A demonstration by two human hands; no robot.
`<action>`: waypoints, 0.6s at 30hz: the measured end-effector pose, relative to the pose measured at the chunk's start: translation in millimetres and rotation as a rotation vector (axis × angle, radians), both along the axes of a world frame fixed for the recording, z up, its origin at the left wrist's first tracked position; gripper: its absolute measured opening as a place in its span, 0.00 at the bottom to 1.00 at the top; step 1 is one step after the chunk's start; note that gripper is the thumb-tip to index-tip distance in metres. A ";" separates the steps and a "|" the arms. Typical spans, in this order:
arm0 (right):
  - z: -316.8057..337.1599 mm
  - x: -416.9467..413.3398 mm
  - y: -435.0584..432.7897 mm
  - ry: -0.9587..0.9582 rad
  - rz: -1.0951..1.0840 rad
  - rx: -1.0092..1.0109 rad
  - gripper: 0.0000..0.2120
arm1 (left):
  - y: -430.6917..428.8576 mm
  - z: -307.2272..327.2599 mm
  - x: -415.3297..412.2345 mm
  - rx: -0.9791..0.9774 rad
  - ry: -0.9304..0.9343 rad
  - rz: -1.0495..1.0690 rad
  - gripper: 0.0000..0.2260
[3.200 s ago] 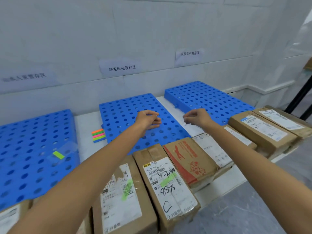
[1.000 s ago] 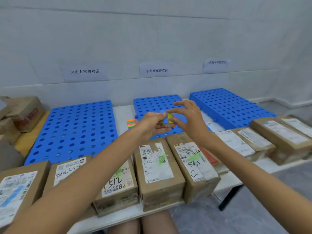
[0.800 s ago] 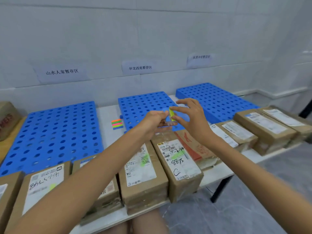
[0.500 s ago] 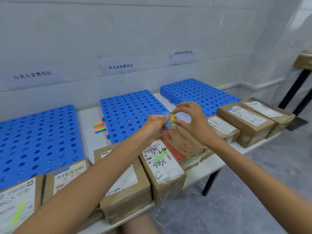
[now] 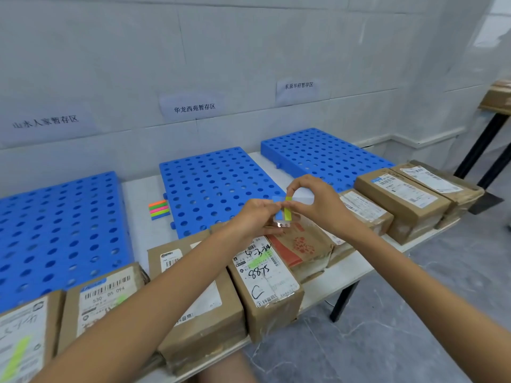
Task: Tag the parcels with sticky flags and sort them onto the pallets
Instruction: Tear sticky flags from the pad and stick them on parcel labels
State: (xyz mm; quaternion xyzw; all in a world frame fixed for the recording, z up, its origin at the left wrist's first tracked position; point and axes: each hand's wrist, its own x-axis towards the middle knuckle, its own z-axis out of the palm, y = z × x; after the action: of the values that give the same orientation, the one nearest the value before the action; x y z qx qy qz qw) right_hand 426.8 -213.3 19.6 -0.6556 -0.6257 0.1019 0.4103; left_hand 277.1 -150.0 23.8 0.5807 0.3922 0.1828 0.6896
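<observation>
This is a parcel sorting room. Brown parcels [image 5: 265, 275] with mailing labels sit in a row on a table [image 5: 331, 275]. Blue pallets [image 5: 213, 186] lie behind them, under paper signs [image 5: 193, 107] on the white wall [image 5: 249, 51].

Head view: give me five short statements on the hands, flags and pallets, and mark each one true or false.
1. The right hand pinches a yellow-green flag. True.
2. A parcel already lies on the middle pallet. False: it bears no parcel.
3. The parcel marked 8875 carries a green flag. True.
4. The spare flag stack lies on a parcel. False: it lies on the table, between the left pallet and the middle pallet.
5. The left hand hangs idle. False: it holds a clear flag sheet, close to the right hand.
</observation>
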 end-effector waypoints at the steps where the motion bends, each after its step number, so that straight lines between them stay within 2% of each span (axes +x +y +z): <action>1: -0.3 -0.7 0.8 0.001 -0.004 0.026 0.08 | 0.0 -0.1 -0.3 -0.011 -0.007 0.004 0.16; 5: 2.4 -4.7 3.6 -0.023 -0.012 0.131 0.04 | 0.4 2.7 -3.3 -0.096 -0.082 0.015 0.16; 9: 1.5 -9.6 9.2 -0.233 -0.051 0.284 0.02 | 0.1 8.4 -7.5 -0.202 -0.188 0.023 0.11; 12: 0.6 -16.3 10.7 -0.329 -0.055 0.375 0.03 | 0.3 10.7 -10.2 -0.255 -0.232 0.044 0.11; 18: 3.3 -20.9 11.5 -0.339 -0.033 0.405 0.09 | 2.2 12.6 -13.5 -0.272 -0.238 0.065 0.10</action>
State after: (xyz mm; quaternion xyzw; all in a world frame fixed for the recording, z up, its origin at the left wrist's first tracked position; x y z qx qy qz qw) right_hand 405.9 -201.8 22.8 -0.5781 -0.6823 -0.1435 0.4239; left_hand 263.6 -147.8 36.4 0.4435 0.3476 0.2178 0.7969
